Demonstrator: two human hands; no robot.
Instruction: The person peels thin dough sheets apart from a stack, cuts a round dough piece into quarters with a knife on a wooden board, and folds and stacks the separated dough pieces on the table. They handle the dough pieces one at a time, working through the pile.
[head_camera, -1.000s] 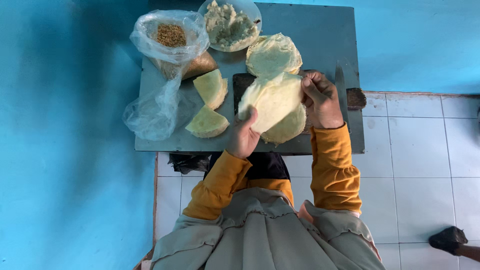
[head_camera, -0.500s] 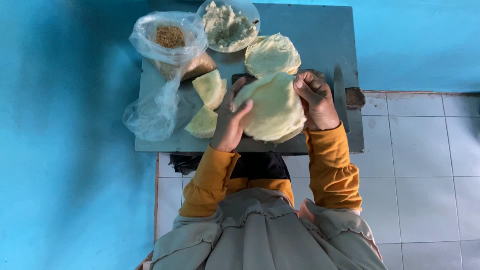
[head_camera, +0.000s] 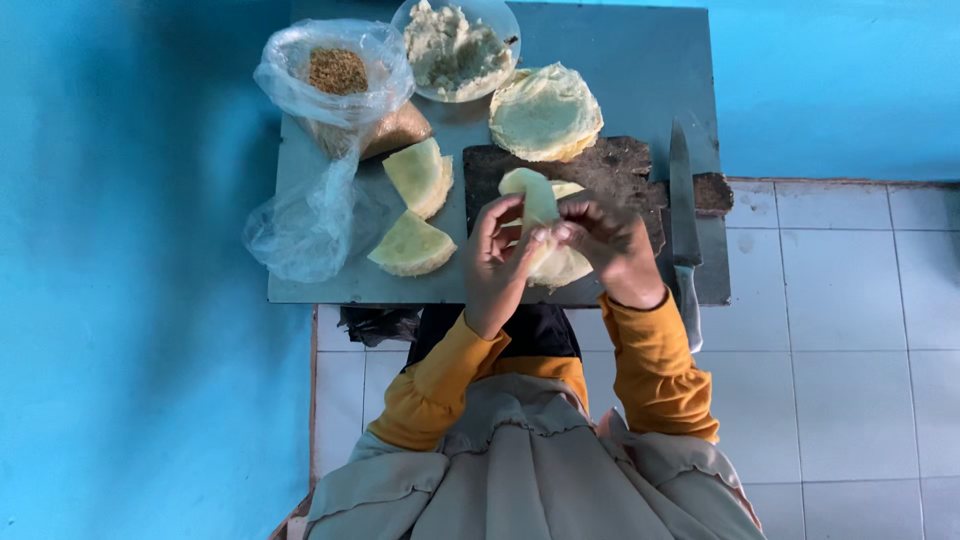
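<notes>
Head view — both hands, left hand (head_camera: 495, 262) and right hand (head_camera: 610, 245), fingers clamped on pale wrapper (head_camera: 540, 205).

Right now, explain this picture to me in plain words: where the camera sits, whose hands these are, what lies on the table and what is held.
The camera sits on a person's head, looking straight down. Both bare hands, the left hand and the right hand, hold a thin pale yellow folded sheet over a dark wooden board. On the grey table lie a round stack of pale sheets, two cut wedge stacks, a glass bowl of pale filling, a clear plastic bag of brown crumbs and a long steel knife.
</notes>
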